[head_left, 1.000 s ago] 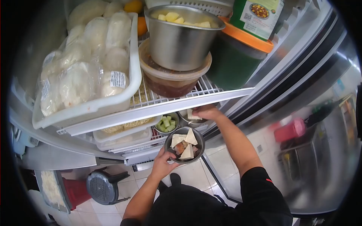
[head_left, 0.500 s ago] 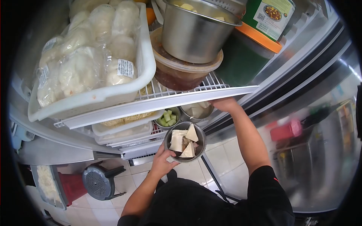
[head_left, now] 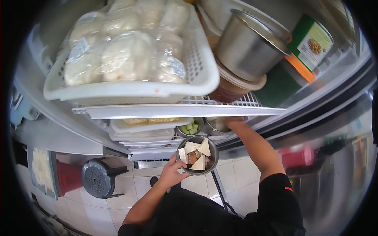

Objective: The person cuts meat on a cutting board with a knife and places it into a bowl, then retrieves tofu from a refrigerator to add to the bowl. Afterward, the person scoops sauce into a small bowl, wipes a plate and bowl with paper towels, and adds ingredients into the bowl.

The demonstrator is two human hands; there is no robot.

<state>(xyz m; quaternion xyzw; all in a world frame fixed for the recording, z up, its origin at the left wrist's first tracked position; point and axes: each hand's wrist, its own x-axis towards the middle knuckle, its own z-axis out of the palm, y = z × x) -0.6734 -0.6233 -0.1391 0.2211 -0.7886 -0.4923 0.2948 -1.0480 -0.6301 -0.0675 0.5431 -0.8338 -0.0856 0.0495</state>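
Under shelf (head_left: 185, 111), right hand (head_left: 235, 123) half-hidden, basket (head_left: 134, 93) above

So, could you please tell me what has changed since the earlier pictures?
The right hand, touching something white a second ago, has gone deeper beneath the shelf; its fingers are now hidden. The held bowl appears to show one more white piece. The view has swung left. The left hand still holds the bowl.

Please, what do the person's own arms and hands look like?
The short sleeves are black; the right sleeve has a small red marking near its hem. Both forearms are bare. The left hand wears no glove; the right hand is partly hidden.
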